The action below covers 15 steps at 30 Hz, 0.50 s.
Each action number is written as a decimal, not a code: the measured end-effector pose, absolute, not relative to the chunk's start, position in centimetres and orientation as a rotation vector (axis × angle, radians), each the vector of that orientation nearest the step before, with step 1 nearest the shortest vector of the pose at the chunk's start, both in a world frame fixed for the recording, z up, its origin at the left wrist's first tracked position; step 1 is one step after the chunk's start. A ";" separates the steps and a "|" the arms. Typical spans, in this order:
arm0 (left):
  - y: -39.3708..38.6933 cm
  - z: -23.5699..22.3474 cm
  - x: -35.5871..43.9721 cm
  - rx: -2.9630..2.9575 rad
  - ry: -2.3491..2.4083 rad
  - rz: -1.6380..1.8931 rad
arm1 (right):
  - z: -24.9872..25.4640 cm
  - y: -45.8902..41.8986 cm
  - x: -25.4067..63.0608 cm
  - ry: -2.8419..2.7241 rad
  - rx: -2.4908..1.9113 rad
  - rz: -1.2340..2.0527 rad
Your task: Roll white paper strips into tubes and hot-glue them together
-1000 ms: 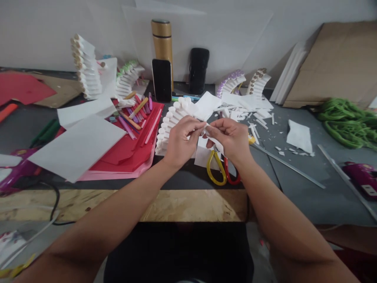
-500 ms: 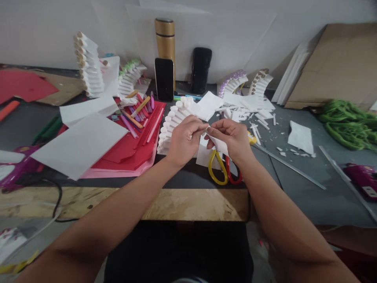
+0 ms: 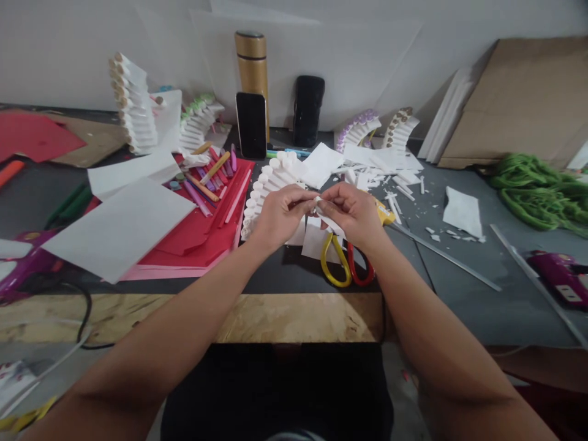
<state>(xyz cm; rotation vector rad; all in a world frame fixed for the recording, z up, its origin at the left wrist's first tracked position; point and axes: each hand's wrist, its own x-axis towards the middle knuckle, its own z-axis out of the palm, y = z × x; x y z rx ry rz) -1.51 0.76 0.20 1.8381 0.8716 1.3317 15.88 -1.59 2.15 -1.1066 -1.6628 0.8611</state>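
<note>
My left hand and my right hand meet above the middle of the table, fingertips close together. Both pinch a small piece of white paper that looks partly rolled at the fingertips, while its loose end hangs under my right hand. Below my right hand lie scissors with one yellow and one red handle, their blades hidden. Just behind my left hand stands a row of white rolled-paper pieces. White paper sheets lie flat under the hands.
To the left, white sheets overlap red paper near coloured rolls. Phones lean by a gold bottle. Right are paper scraps, a metal ruler, green yarn and a purple glue gun.
Both hands have come slightly closer together, with the fingertips curled further round the white paper. The whole view has shifted a little.
</note>
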 end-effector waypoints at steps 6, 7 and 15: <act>0.3 0.3 -1.1 1.800 0.994 1.312 | 1.7 -1.3 15.9 -1.645 -1.119 0.910; 0.2 0.4 -1.1 1.826 1.021 1.317 | 1.6 -1.3 15.9 -1.638 -1.123 0.915; 0.3 0.3 -1.4 2.014 1.089 1.298 | 1.4 -1.1 15.5 -1.518 -1.166 0.960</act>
